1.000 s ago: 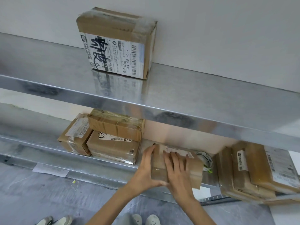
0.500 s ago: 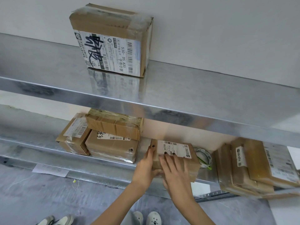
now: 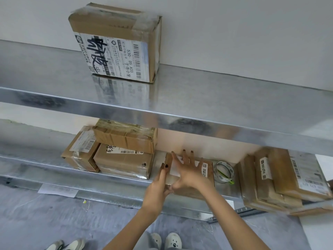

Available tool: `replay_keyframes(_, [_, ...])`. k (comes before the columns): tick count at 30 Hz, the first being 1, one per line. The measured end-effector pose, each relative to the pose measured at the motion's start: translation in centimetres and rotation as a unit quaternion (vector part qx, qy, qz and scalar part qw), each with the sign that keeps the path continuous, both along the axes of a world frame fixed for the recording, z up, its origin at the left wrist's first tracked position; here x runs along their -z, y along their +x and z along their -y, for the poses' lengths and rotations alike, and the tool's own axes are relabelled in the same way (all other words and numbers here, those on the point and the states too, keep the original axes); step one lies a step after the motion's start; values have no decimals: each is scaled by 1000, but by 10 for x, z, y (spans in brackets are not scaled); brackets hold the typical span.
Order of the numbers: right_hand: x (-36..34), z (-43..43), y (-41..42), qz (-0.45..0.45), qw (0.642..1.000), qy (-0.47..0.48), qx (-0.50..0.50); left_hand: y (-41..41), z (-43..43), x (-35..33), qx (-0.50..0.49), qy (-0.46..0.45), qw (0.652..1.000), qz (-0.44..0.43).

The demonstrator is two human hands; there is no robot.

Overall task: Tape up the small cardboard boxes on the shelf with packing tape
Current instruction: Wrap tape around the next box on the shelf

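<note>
Both hands are on one small cardboard box (image 3: 195,175) on the lower steel shelf (image 3: 115,181). Left hand (image 3: 158,184) is pressed against the box's left end, fingers straight and together, thumb under the front edge; it braces the box rather than closing round it. Right hand (image 3: 187,171) lies flat on the top face, fingers spread wide, palm down, not gripping. The box sits at the shelf's front edge and carries a white label, partly covered by the right hand.

A roll of clear packing tape (image 3: 224,171) stands on edge just right of the box, apart from both hands.

Left of the box, three taped parcels (image 3: 115,150) are grouped, one of them stacked on top of another. At the far right, a stack of flat labelled parcels (image 3: 281,179) overhangs the shelf edge.

On the upper shelf (image 3: 216,105), a larger taped carton (image 3: 117,44) with a shipping label and black marker writing stands against the wall.

Shoes (image 3: 165,240) show on the grey floor below.
</note>
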State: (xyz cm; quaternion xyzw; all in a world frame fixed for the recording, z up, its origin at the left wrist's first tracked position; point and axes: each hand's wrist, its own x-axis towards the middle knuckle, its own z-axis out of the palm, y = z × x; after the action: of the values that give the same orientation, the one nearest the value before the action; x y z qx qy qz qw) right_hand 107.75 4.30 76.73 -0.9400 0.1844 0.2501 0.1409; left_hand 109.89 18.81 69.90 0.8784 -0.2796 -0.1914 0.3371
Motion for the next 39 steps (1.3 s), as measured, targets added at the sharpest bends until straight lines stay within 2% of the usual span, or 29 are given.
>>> replay_keyframes(3, [0,9,-1,38,999,-5,-18,2,3,-6,0,-31,999,-25])
replay_keyframes(6, [0,0,-13,157,978,-128,-51,8,6,-16,31,-147,986,-71])
replay_keyframes(7, [2,-4,-17,180,974,-130,-36,11,7,-18,47,-163,983,-68])
replay_keyframes(11, [24,-18,-38,224,967,-122,-15,28,17,-17,56,-153,981,-107])
replay_keyframes(20, [47,-48,-89,236,959,-156,0,45,24,-18,94,-99,981,-137])
replay_keyframes(29, [20,-44,-49,166,970,-177,24,40,26,-4,95,-48,993,-55])
replay_keyframes(32, [-3,-28,-32,107,981,-162,-20,40,24,-4,91,-58,994,-34])
replay_keyframes(35, [-16,-3,-28,55,994,-82,-54,31,18,-6,74,-89,993,5])
replay_keyframes(39, [-18,6,-35,100,985,-111,-84,20,9,2,120,-137,983,11])
